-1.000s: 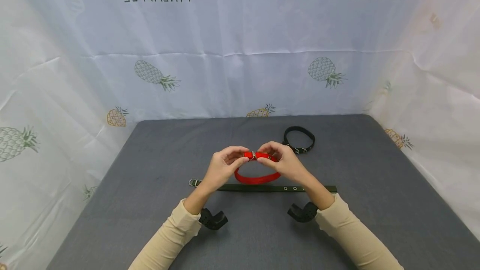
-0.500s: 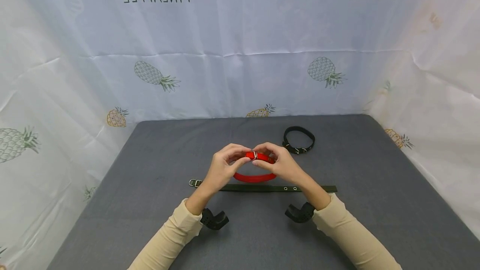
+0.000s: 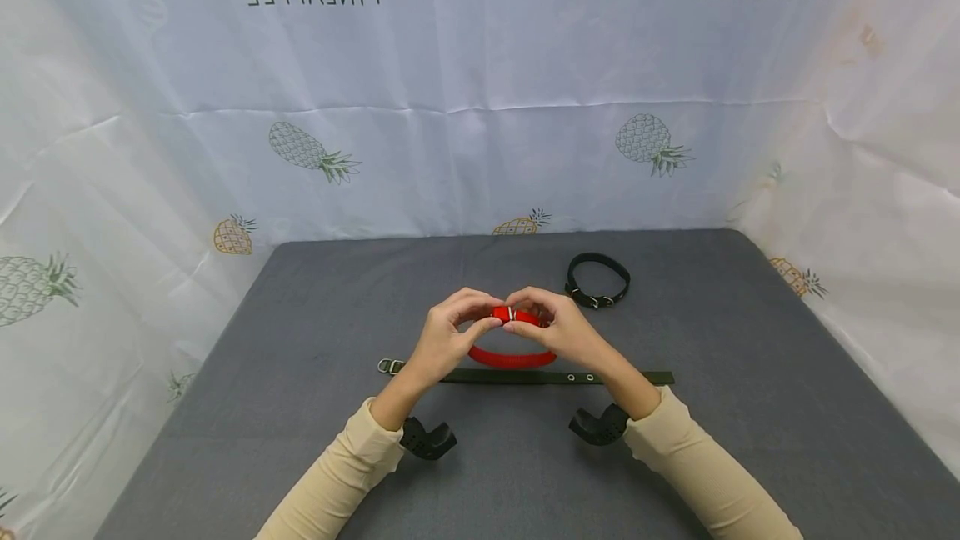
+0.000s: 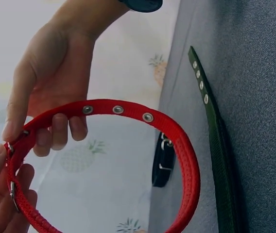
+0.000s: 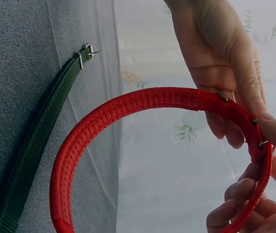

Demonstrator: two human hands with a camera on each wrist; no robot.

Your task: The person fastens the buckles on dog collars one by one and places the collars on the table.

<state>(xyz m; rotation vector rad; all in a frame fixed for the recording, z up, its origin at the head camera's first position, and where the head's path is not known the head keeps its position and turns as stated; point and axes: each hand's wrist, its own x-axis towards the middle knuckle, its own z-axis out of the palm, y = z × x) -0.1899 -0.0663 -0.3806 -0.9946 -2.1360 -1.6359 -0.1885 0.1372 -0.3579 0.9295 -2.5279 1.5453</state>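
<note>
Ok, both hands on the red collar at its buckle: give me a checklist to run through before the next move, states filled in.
1. Left hand pinches red collar beside the buckle: ok.
2. Right hand pinches the collar's other side: ok.
3. Collar forms a closed loop: ok.
4. Buckle pin seated in a hole: cannot tell.
5. Green collar lies flat, apart from the hands: ok.
6. Black collar out of the way: ok.

Looped collar (image 3: 597, 279) behind flat strap (image 3: 525, 376).
</note>
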